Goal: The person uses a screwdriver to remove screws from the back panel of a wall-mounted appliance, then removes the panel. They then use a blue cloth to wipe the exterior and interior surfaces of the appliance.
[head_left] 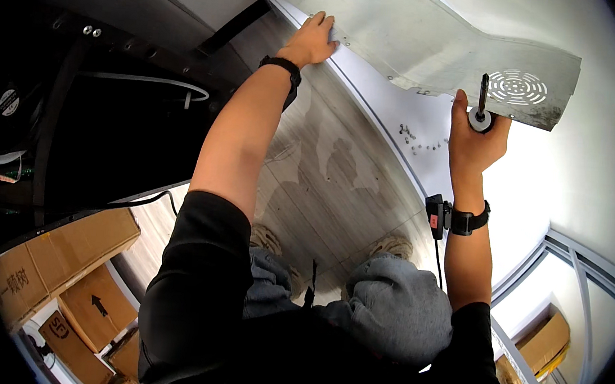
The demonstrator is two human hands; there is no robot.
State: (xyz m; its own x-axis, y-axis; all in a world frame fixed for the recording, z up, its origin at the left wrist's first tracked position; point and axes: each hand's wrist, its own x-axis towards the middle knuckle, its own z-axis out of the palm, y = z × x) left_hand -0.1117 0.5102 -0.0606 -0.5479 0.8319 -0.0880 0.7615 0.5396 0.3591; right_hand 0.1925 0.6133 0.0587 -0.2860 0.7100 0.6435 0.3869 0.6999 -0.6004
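Note:
My left hand (311, 41) rests at the edge of a white table, its fingers and thumb apart, beside the near edge of a large sheet-metal panel (413, 41). I cannot see it gripping the panel. In my right hand (476, 144) is a screwdriver (481, 117) with a pale round collar and a dark bit pointing away from me. Its handle is hidden by my palm. The bit overlaps the panel in view, near a round pattern of vent slots (518, 87); whether it touches cannot be told. Several small screws (416, 139) lie scattered left of my right wrist.
The white table (432, 174) curves along my right. At the left stands a dark open cabinet (125, 127) with a pale cable (150, 79). Cardboard boxes (64, 252) are stacked at the lower left, with more boxes (542, 344) at the lower right. Wood-look flooring (323, 171) lies below me.

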